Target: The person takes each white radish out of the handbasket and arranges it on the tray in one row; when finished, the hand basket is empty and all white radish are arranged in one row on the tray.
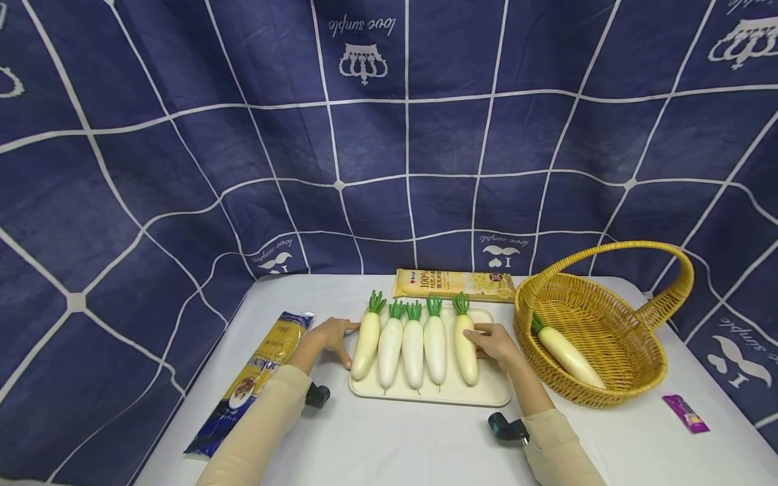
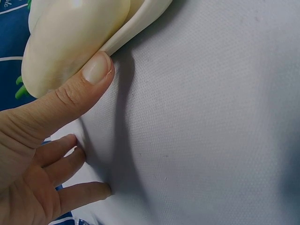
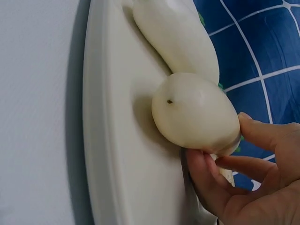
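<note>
Several white radishes with green tops lie side by side on a cream tray (image 1: 494,393). My right hand (image 1: 497,343) pinches the rightmost radish (image 1: 465,354) between thumb and fingers; in the right wrist view this radish (image 3: 194,112) shows its blunt tip, close to a neighbouring radish (image 3: 180,35). At the tray's left side is my left hand (image 1: 331,336), beside the leftmost radish (image 1: 366,345). Its thumb (image 2: 77,89) touches the tray's rim (image 2: 140,23) in the left wrist view, while the other fingers (image 2: 84,194) are spread over the white tabletop.
A wicker basket (image 1: 650,368) with a tall handle stands at right, holding one radish (image 1: 570,356). Behind the tray lies a yellow pasta packet (image 1: 452,285). A blue and yellow packet (image 1: 252,381) lies at left, a small purple sachet (image 1: 685,413) at far right.
</note>
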{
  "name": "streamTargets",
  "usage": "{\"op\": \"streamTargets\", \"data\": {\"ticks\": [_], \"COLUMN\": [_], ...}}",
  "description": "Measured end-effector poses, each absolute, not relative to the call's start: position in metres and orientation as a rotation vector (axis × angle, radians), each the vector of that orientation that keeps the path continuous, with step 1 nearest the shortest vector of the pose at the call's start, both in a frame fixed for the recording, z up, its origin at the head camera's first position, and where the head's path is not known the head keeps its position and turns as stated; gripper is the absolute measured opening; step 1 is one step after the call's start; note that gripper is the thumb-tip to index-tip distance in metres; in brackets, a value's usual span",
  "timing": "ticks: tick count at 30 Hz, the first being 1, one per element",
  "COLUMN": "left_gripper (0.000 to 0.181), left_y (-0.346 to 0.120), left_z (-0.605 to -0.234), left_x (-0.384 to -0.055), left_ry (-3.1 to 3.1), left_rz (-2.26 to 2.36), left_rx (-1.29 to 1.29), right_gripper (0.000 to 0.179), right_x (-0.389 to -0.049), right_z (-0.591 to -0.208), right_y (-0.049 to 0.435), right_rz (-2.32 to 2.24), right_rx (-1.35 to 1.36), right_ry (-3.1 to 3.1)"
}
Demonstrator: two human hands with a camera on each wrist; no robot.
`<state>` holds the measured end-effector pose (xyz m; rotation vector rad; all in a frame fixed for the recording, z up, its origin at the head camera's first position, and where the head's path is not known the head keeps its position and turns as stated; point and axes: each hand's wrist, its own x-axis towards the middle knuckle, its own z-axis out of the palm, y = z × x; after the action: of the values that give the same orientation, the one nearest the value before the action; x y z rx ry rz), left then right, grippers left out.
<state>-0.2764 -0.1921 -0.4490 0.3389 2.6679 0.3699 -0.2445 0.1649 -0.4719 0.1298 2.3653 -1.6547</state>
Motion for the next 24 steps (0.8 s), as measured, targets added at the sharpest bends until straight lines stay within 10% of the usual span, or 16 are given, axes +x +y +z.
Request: {"op": "streamTargets", "data": {"ticks": [24], "left_gripper": [0.096], "left_y": [-0.1913], "left_z": [-0.446], "left_x": [-0.2756], "left_ry": [2.672], "left_rz": [0.357], "left_rx": [0.363], "right_gripper": [0.051], "right_x": [-0.244], "right_z": [-0.477], "right_y": [0.1644], "right_rz": [-1.84], "right_rx": [0.119], "right_ry": [2.16]}}
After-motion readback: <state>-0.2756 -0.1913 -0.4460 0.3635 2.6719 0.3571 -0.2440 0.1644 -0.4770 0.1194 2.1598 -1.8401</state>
